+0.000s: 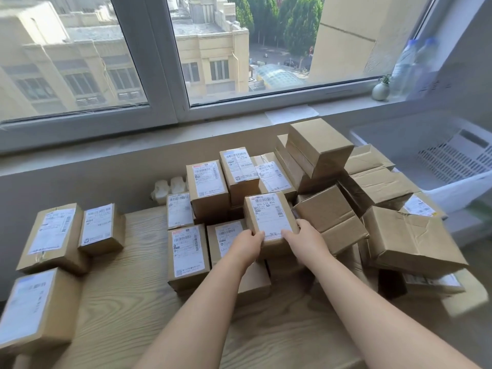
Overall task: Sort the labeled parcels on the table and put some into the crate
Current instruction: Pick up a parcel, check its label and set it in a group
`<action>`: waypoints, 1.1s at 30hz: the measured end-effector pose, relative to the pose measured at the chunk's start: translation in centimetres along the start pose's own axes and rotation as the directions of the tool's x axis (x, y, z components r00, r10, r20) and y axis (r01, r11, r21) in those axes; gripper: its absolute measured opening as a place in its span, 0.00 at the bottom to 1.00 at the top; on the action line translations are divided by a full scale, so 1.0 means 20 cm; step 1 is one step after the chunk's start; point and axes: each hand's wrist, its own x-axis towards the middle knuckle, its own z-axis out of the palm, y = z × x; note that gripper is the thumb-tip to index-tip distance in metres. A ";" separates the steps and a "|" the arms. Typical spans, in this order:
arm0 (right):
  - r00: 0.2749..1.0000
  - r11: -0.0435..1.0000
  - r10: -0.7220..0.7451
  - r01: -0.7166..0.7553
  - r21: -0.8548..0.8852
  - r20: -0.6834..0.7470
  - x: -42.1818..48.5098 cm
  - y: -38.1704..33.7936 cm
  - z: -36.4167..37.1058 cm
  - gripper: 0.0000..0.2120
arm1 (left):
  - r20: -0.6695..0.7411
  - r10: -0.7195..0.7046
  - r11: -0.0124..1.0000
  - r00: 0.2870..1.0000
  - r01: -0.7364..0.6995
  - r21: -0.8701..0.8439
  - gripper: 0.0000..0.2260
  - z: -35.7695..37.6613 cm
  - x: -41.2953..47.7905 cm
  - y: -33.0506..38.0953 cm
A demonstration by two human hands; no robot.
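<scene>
Gripping one labeled parcel (270, 222), left hand (246, 245) and right hand (306, 239) curl fingers round it.

Daylit window (149, 49) above sill (80, 137); wooden table (127, 275).

Bare table (138, 275) strip lies between left parcels (53, 235) and middle stack (207, 187); tumbled boxes (386, 235) front the crate (452, 161), frame right.

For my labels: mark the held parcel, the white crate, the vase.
held parcel (271, 217): head view, its white label.
white crate (452, 159): head view, slotted inner wall.
vase (380, 91): head view, its round body.
</scene>
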 end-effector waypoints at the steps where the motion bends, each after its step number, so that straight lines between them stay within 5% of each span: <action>1: 1.000 1.000 -0.005 0.004 0.013 0.007 0.00 0.00 0.00 0.24 | -0.012 0.001 1.000 1.000 -0.002 -0.021 0.19 0.00 -0.01 0.00; 8: 0.998 0.959 -0.036 0.051 0.279 -0.059 -0.06 -0.07 0.00 0.17 | -0.087 0.056 0.951 0.995 -0.079 -0.298 0.19 -0.12 -0.16 0.03; 15: 0.974 0.856 -0.221 0.220 0.468 -0.053 -0.23 -0.37 0.09 0.23 | -0.156 0.084 0.813 0.984 -0.158 -0.560 0.19 -0.45 -0.35 0.01; 19: 0.936 0.781 -0.350 0.284 0.556 0.015 -0.36 -0.59 0.21 0.22 | -0.244 0.081 0.725 0.966 -0.226 -0.651 0.28 -0.71 -0.46 -0.05; 27: 0.830 0.648 -0.515 0.212 0.732 0.215 -0.57 -0.91 0.38 0.26 | -0.290 0.263 0.651 0.920 -0.391 -0.650 0.45 -1.11 -0.61 -0.20; 33: 0.797 0.595 -0.562 0.204 0.778 0.221 -0.66 -1.02 0.46 0.20 | -0.302 0.335 0.621 0.892 -0.451 -0.641 0.47 -1.26 -0.68 -0.26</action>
